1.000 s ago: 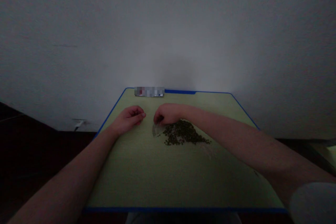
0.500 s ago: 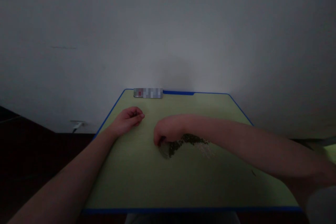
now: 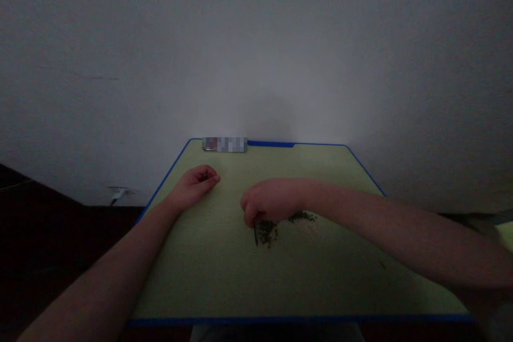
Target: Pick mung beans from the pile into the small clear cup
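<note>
A small heap of dark green grains (image 3: 267,231) lies in the middle of a pale green table (image 3: 224,278) with a blue rim. My right hand (image 3: 267,204) is curled over the heap, fingers closed on a thin clear flat piece whose dark edge stands on the table at the heap's left side. A few more grains (image 3: 301,217) show behind my wrist, beside a pale smear (image 3: 310,227). My left hand (image 3: 195,184) rests on the table to the left, fingers loosely curled inward, holding nothing that I can see.
A flat dark object (image 3: 224,144) lies at the table's far edge against a plain white wall (image 3: 256,53). A white plug and cable (image 3: 116,192) sit by the wall at the left. The floor around is dark.
My right hand has moved toward me across the heap, dragging the grains into a smaller, nearer clump. My left hand has stayed where it was.
</note>
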Action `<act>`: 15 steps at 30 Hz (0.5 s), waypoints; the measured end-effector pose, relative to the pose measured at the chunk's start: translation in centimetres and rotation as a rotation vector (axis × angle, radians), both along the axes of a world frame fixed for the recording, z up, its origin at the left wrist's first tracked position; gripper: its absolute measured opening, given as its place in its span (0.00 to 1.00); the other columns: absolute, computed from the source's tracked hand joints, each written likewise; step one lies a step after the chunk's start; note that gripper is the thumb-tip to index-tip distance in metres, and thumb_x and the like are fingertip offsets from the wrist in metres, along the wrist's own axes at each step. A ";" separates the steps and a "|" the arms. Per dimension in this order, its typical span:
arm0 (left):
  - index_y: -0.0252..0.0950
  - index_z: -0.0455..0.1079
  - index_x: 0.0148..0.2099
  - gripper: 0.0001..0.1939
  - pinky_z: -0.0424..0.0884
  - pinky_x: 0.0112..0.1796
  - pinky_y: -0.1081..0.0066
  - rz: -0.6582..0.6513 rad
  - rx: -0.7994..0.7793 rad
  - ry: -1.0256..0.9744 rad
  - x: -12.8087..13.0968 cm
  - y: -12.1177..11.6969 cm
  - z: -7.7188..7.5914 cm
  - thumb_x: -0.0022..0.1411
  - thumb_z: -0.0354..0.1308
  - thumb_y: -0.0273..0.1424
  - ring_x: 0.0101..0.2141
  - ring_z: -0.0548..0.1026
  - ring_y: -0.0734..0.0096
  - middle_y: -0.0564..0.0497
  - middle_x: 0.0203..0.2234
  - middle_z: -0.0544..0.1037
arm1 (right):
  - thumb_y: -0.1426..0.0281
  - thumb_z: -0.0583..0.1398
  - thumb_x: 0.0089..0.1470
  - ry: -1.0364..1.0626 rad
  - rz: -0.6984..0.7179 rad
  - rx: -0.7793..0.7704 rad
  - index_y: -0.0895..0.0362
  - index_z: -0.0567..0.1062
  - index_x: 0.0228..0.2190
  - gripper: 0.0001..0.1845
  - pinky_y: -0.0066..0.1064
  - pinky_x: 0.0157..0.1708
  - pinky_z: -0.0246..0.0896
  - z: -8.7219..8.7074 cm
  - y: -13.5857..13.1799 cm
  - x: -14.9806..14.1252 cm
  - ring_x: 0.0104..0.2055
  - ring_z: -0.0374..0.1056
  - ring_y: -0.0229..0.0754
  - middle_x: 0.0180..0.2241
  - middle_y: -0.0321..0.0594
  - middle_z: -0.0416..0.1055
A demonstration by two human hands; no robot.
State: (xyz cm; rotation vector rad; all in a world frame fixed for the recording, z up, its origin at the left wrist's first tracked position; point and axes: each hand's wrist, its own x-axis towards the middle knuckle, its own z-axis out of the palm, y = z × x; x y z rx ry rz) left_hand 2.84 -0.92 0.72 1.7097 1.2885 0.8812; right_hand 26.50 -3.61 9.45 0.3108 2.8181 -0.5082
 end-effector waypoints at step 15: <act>0.36 0.65 0.30 0.13 0.57 0.22 0.74 0.037 0.017 0.021 -0.1 0.3 -0.7 0.54 0.58 0.41 0.19 0.60 0.78 0.59 0.17 0.64 | 0.75 0.54 0.62 0.541 -0.677 0.028 0.57 0.76 0.44 0.12 0.29 0.39 0.62 -3.3 -11.1 8.6 0.38 0.69 0.39 0.37 0.41 0.74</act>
